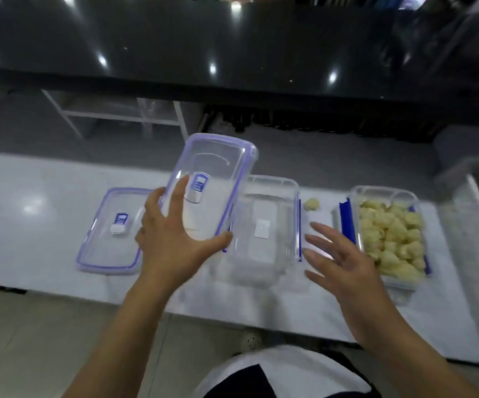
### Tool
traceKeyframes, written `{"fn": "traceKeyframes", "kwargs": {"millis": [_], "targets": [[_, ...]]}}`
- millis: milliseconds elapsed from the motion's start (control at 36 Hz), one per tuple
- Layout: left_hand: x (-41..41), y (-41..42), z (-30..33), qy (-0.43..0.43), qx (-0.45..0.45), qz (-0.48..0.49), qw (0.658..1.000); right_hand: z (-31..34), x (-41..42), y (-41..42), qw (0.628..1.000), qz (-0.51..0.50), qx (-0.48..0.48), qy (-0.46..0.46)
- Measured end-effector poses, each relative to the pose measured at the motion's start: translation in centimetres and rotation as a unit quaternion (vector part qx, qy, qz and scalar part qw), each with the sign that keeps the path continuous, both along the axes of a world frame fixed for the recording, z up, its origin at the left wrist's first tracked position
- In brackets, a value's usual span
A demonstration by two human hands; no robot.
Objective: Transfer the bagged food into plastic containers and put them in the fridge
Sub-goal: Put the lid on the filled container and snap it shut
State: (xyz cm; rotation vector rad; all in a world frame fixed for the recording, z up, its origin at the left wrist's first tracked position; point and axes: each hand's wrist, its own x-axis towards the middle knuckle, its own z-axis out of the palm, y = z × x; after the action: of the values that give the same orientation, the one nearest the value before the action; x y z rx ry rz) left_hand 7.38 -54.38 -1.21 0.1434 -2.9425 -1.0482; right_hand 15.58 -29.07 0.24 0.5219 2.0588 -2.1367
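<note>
The setting is a food-preparation area, apparently a commercial kitchen or shop counter. A white worktop [46, 196] carries clear plastic containers [267, 225], one filled with pale food pieces [390, 237]. A raised black glossy counter [204, 53] runs along the far edge. The floor is tiled.

On the table [46, 196], a lid [109, 239] lies flat at nine o'clock. Just right of it, the left hand [169, 239] holds a second lid [212, 182] tilted above the table, over the left edge of an empty container [264, 225] at the centre. At three o'clock stands a filled container [387, 234] with food pieces [390, 237] in it. One loose piece [311, 203] lies on the table between the two containers, toward twelve o'clock. The right hand [344, 259] hovers between the containers, nearer six o'clock.
</note>
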Motion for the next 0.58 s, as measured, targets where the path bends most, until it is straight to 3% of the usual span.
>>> {"fn": "traceKeyframes", "kwargs": {"millis": [56,139,444,583], "targets": [[1.4,4.1,0.7,0.011,0.035,-0.063,0.997,0.5,-0.1,1.5,0.987,-0.064,-0.150,-0.004],[3.1,9.4,0.9,0.017,0.069,-0.144,0.987,1.1,0.3,4.0,0.965,-0.126,-0.230,0.005],[5.8,20.2,-0.9,-0.028,0.059,-0.271,0.960,1.4,4.0,11.3,0.950,-0.261,-0.171,0.016],[5.8,22.8,-0.8,-0.100,0.082,-0.314,0.941,1.3,4.9,14.3,0.936,-0.308,-0.171,0.003]]}}
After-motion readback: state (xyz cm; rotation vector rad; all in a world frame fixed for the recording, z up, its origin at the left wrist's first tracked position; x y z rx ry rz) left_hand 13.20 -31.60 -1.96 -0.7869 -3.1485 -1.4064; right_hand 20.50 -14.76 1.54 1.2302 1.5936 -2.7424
